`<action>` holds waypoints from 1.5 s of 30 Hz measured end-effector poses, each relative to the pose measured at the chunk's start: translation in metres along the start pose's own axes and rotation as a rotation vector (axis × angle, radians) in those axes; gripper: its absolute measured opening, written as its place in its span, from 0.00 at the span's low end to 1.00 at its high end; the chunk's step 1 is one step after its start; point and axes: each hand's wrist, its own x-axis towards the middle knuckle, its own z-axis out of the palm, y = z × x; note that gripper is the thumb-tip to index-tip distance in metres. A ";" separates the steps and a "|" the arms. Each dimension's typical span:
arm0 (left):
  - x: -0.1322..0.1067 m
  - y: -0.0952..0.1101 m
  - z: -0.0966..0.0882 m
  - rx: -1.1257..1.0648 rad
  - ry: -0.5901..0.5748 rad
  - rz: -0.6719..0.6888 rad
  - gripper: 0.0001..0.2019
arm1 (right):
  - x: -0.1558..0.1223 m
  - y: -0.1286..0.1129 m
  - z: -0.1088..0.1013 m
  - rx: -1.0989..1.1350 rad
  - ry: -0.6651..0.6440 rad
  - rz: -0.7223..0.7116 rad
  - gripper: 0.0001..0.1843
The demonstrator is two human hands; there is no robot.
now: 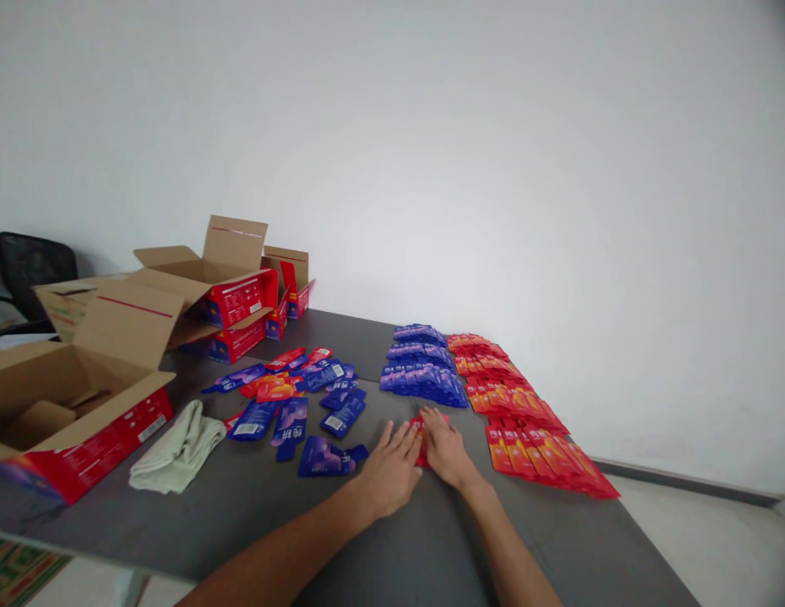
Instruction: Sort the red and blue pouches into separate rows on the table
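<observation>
A red and orange pouch (422, 456) lies on the dark table, largely covered by my two hands. My left hand (392, 468) rests on its left side with the fingers stretched out over it. From the right, my right hand (448, 451) lies across the pouch, fingers extended and palm down. Just left of my left hand is a loose blue pouch (325, 458). To the right of my right hand, red pouches (537, 451) lie overlapped in a fanned row. Rows of overlapping blue pouches (423, 381) are beyond my hands.
A loose pile of blue and red pouches (291, 417) is spread left of centre. A folded pale cloth (179, 447) lies beside an open cardboard box (107, 434). More open boxes (237, 303) are stacked behind, near the white wall (493, 169).
</observation>
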 end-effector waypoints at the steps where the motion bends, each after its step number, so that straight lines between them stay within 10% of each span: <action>1: -0.007 -0.004 -0.004 0.027 0.021 -0.005 0.28 | 0.001 -0.009 0.000 0.007 0.018 -0.035 0.30; 15: -0.061 -0.114 -0.040 0.163 0.166 -0.160 0.18 | 0.047 -0.136 0.036 0.131 0.068 -0.262 0.28; 30: -0.092 -0.240 -0.077 0.306 0.192 -0.678 0.19 | 0.095 -0.241 0.091 0.044 0.013 -0.292 0.25; 45: -0.086 -0.236 -0.102 0.211 0.300 -0.817 0.12 | 0.102 -0.241 0.093 0.099 0.078 -0.233 0.22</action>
